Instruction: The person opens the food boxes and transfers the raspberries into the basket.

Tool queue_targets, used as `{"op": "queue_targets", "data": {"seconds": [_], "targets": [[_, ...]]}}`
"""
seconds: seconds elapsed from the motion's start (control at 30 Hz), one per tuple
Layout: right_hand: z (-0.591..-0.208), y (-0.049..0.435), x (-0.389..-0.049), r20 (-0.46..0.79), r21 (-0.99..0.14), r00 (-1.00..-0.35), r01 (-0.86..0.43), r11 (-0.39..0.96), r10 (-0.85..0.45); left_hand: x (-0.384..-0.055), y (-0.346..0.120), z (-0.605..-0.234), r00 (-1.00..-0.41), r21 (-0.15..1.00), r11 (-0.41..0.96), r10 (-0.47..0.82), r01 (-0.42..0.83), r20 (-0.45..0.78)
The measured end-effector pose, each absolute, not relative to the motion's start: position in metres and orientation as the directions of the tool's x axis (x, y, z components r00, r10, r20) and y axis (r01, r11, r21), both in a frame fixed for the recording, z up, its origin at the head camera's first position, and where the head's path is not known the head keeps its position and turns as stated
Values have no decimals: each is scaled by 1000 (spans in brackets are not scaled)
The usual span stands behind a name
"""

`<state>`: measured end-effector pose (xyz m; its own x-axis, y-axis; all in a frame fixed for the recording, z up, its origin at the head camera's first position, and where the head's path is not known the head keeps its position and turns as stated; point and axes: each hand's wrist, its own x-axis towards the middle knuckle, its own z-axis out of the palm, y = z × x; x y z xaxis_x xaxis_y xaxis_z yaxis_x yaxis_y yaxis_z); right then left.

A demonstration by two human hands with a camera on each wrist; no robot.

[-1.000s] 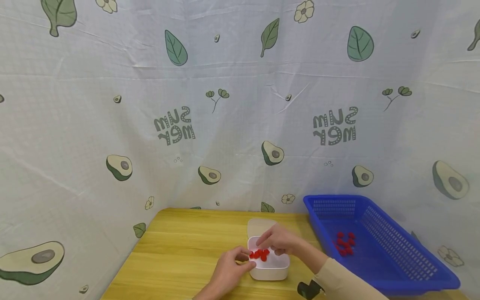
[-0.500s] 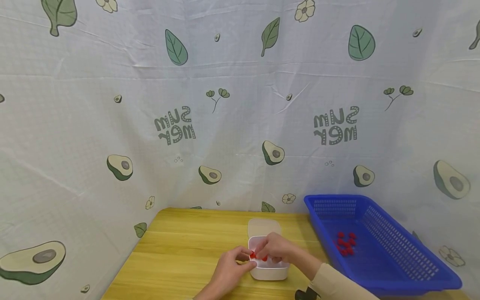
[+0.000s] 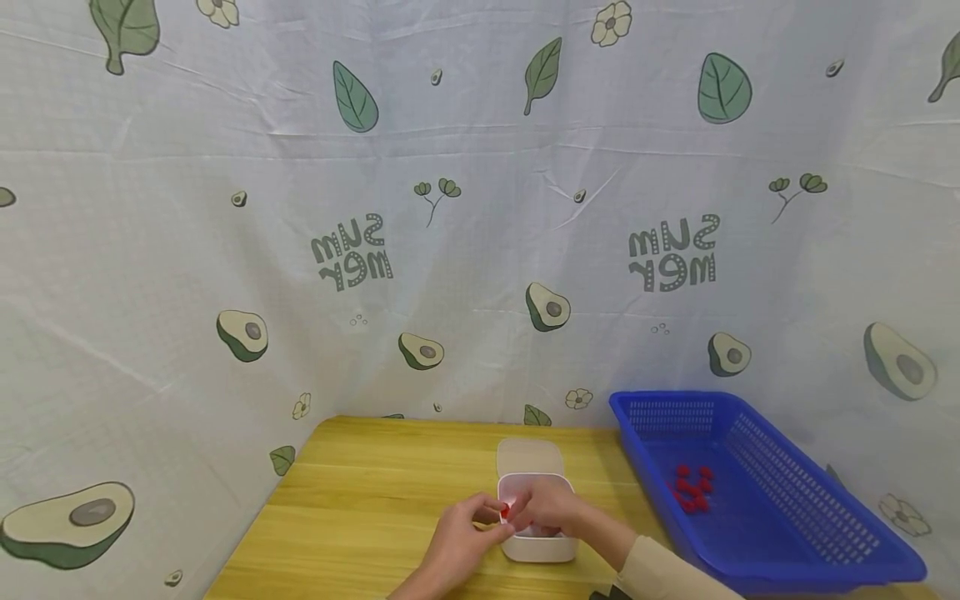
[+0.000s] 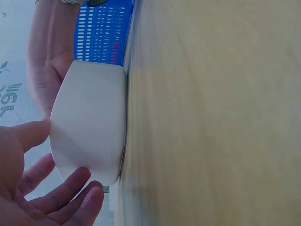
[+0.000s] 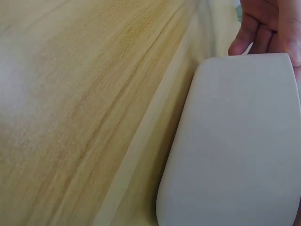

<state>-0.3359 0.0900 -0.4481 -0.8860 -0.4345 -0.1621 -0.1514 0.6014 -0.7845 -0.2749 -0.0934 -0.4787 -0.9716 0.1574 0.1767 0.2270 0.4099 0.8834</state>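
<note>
A small white box (image 3: pixel 538 547) stands on the table, its lid (image 3: pixel 529 457) laid back behind it. My left hand (image 3: pixel 457 537) holds the box's left end, thumb at the rim and fingers bent along the wall, as the left wrist view also shows. Bent down inside the box are the fingers of my right hand (image 3: pixel 551 504); their tips are hidden, so I cannot tell whether they pinch anything. One small red piece (image 3: pixel 505 511) shows between the two hands at the box's left side; other red pieces in the box are mostly covered. In the right wrist view, the box wall (image 5: pixel 230 141) hides the right fingers.
A blue plastic basket (image 3: pixel 810 500) with perforated sides stands to the right, with several small red pieces (image 3: pixel 693 492) at its left side. The wooden table (image 3: pixel 360 500) stretches to the left of the box. A printed curtain (image 3: pixel 480 250) hangs behind.
My right hand has moved left and lower into the box, covering most of the red pieces seen there earlier. The left hand stays at the box's left end.
</note>
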Motion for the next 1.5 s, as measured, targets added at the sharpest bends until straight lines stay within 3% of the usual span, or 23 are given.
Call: {"op": "queue_targets", "data": {"seconds": [0.4, 1.07, 1.5], "targets": [[-457, 91, -338, -105, -763, -872, -238, 601, -478, -275, -92, -478, -975, 886, 413, 152, 212, 162], [-455, 92, -338, -160, -796, -840, -202, 571, -519, -273, -93, -477, -976, 888, 410, 154, 207, 156], [-458, 91, -339, -132, -801, -824, -239, 549, -551, -274, -93, -477, -973, 886, 408, 164, 219, 165]]}}
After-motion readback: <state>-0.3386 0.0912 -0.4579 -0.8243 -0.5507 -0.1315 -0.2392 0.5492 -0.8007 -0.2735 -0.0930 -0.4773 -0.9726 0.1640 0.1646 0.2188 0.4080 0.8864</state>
